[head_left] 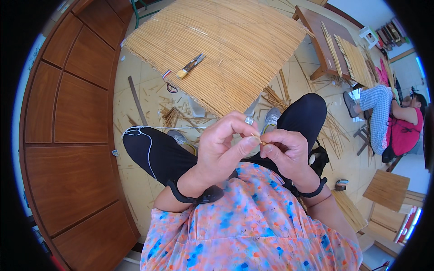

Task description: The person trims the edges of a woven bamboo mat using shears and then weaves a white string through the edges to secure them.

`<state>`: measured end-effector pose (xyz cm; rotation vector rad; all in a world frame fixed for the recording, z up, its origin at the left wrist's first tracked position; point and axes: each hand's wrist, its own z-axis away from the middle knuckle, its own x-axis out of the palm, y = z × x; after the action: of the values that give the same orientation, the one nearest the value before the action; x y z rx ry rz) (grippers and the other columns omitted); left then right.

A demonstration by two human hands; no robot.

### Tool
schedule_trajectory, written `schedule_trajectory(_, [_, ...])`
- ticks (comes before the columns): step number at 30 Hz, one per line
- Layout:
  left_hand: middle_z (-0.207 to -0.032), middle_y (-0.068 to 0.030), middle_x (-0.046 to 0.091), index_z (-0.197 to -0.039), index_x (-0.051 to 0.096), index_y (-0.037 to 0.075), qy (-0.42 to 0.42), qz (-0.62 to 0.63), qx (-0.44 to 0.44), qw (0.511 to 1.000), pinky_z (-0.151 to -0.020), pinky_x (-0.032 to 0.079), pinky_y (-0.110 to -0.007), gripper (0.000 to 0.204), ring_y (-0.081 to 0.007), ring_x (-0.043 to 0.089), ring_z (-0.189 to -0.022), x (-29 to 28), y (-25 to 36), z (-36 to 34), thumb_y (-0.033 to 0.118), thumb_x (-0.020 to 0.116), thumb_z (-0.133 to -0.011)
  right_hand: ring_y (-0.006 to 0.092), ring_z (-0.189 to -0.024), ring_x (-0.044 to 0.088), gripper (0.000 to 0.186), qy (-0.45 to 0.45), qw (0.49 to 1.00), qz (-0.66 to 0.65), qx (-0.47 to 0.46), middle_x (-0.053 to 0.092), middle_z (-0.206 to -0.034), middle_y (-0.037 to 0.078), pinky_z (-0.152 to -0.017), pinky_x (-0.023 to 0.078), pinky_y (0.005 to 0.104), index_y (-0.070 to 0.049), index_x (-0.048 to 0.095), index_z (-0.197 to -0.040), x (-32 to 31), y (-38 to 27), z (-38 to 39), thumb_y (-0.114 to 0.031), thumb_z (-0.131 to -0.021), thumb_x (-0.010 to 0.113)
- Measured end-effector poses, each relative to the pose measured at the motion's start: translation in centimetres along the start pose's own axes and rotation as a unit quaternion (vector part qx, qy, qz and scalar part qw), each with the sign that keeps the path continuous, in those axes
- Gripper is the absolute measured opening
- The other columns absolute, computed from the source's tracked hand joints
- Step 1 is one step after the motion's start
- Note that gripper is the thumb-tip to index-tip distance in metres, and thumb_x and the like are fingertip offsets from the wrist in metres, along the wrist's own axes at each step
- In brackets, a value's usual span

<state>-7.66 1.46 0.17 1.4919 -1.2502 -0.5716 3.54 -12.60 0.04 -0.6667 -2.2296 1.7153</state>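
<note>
In front of my lap, my left hand (222, 143) and my right hand (290, 147) meet with their fingertips pinched together. A small yellowish piece (262, 142) shows between the fingers; it is too small for me to tell its kind. My left thumb and index finger close on it from one side, my right thumb and fingers from the other. White string (149, 149) lies looped over my left knee, and a strand of it stretches toward my left hand. Beyond my hands lies a large mat of thin bamboo-like strips (217, 40).
On the mat rests a hand tool with a yellowish end (191, 65); scissors (171, 87) show at its edge. Strip offcuts (170, 116) litter the tiled floor. Wooden panels (81, 108) stand left. A low table (318, 31) and a seated person (404, 122) are right.
</note>
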Motion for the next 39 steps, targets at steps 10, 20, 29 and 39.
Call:
schedule_trajectory(10, [-0.093, -0.0087, 0.053, -0.089, 0.055, -0.002, -0.009, -0.049, 0.002, 0.999, -0.069, 0.044, -0.022, 0.012, -0.0094, 0.051, -0.079, 0.0, -0.1, 0.0, 0.007, 0.062, -0.084, 0.0085, -0.06, 0.057, 0.013, 0.006, 1.0, -0.009, 0.015, 0.061, -0.071, 0.006, -0.052, 0.045, 0.0197, 0.004, 0.06, -0.091, 0.1, -0.1, -0.1, -0.008, -0.086, 0.061])
schedule_trajectory(20, [-0.086, -0.0091, 0.057, -0.088, 0.059, -0.001, 0.056, -0.019, 0.007, 0.998, -0.071, 0.042, -0.025, 0.008, -0.0149, 0.054, -0.079, 1.0, -0.6, 0.0, 0.001, 0.062, -0.08, 0.0086, -0.059, 0.056, 0.015, 0.008, 0.999, -0.021, 0.023, 0.06, -0.072, 0.006, -0.051, 0.043, 0.0196, 0.003, 0.061, -0.094, -0.1, 0.4, 0.2, -0.01, -0.087, 0.059])
schedule_trajectory(29, [-0.088, -0.008, 0.056, -0.091, 0.056, -0.001, 0.035, 0.027, 0.017, 0.999, -0.075, 0.042, -0.024, 0.008, -0.0122, 0.053, -0.082, 0.9, -0.9, -0.1, -0.001, 0.058, -0.083, 0.0062, -0.061, 0.06, 0.012, 0.003, 0.999, -0.046, 0.024, 0.064, -0.073, 0.005, -0.055, 0.047, 0.0194, 0.002, 0.064, -0.094, -0.3, 0.4, 0.1, -0.003, -0.084, 0.06])
schedule_trajectory(39, [-0.089, -0.0082, 0.056, -0.091, 0.056, -0.001, 0.029, 0.013, 0.025, 0.999, -0.074, 0.043, -0.023, 0.008, -0.0118, 0.053, -0.081, 0.9, -1.0, -0.2, 0.0, 0.059, -0.084, 0.0065, -0.061, 0.06, 0.012, 0.004, 0.999, -0.043, 0.021, 0.064, -0.072, 0.005, -0.055, 0.047, 0.0195, 0.002, 0.064, -0.094, -0.5, 0.4, 0.1, 0.0, -0.083, 0.059])
